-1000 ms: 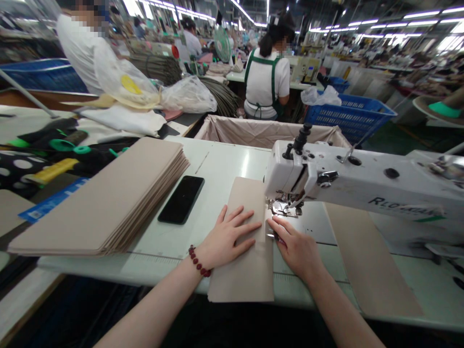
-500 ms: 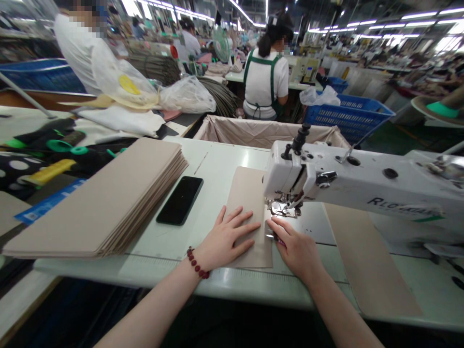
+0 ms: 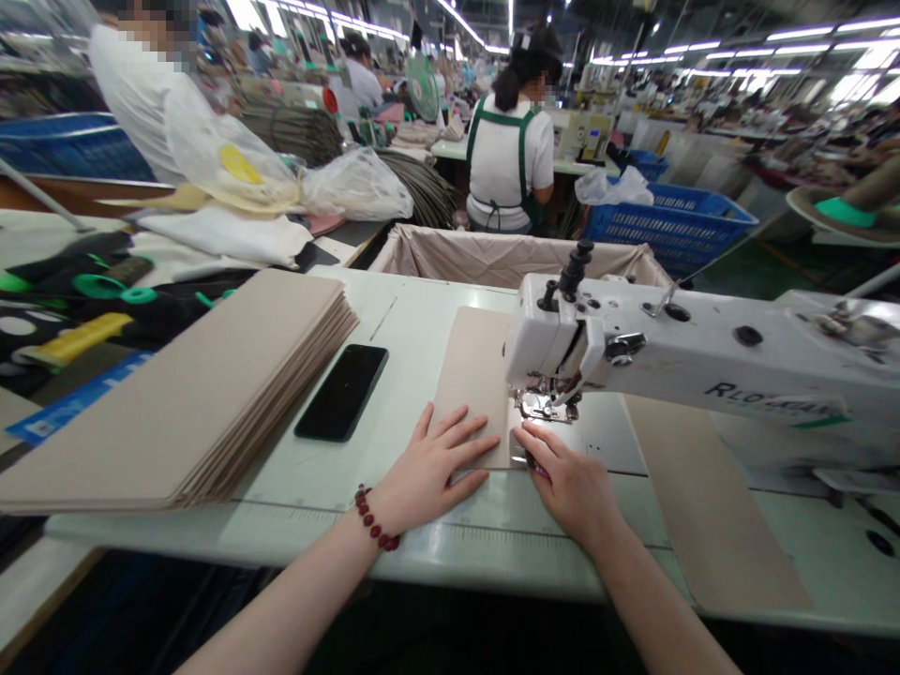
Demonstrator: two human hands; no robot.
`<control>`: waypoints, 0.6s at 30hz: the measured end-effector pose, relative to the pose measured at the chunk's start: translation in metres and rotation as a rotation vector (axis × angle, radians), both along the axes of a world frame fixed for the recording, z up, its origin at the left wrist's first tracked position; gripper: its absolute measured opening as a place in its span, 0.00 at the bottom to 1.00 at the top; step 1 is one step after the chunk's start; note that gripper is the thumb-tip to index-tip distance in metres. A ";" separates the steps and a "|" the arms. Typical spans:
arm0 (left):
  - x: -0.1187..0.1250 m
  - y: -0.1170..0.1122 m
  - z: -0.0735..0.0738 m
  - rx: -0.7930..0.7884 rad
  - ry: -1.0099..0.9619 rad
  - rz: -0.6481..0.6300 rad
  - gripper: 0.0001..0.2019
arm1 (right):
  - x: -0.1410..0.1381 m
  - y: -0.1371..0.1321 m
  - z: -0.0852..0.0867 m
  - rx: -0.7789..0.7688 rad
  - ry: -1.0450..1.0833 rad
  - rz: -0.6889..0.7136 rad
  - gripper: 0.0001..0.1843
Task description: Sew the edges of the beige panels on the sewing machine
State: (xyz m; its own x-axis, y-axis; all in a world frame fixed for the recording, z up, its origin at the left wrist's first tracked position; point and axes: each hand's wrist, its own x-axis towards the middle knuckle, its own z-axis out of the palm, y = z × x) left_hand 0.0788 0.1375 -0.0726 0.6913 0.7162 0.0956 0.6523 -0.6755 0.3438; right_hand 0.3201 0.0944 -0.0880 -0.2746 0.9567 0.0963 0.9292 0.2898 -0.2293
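My left hand [image 3: 440,459] lies flat with fingers spread on the near end of a beige panel [image 3: 472,361]. A dark red bead bracelet [image 3: 372,518] circles that wrist. The panel's right edge runs under the presser foot [image 3: 545,405] of a white sewing machine [image 3: 633,342]. Just in front of the foot, my right hand [image 3: 573,483] has its fingertips at the panel's edge. Its curled fingers hold what look like thread snips [image 3: 518,460]; a pointed metal tip shows at the left, and the rest is mostly hidden under the hand.
A stack of beige panels [image 3: 189,394] and a black phone [image 3: 342,392] lie left of my hands. Another beige strip [image 3: 710,506] lies right of the needle. Behind the table stand a cloth-lined bin [image 3: 478,251], a blue crate [image 3: 667,220] and a seated co-worker [image 3: 507,155].
The panel has slid away from me under the presser foot, so its near edge now lies closer to my fingers. Both hands stay in nearly the same place.
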 end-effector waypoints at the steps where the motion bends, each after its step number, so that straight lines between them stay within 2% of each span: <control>1: 0.000 0.000 0.001 0.005 0.002 -0.006 0.23 | 0.000 0.000 0.000 0.001 0.000 0.001 0.30; 9: 0.006 0.002 -0.003 0.024 0.036 -0.054 0.26 | 0.000 0.000 0.000 0.012 -0.016 -0.001 0.30; 18: 0.017 0.028 -0.017 0.081 0.021 -0.020 0.27 | 0.002 0.000 -0.002 0.036 0.016 0.008 0.30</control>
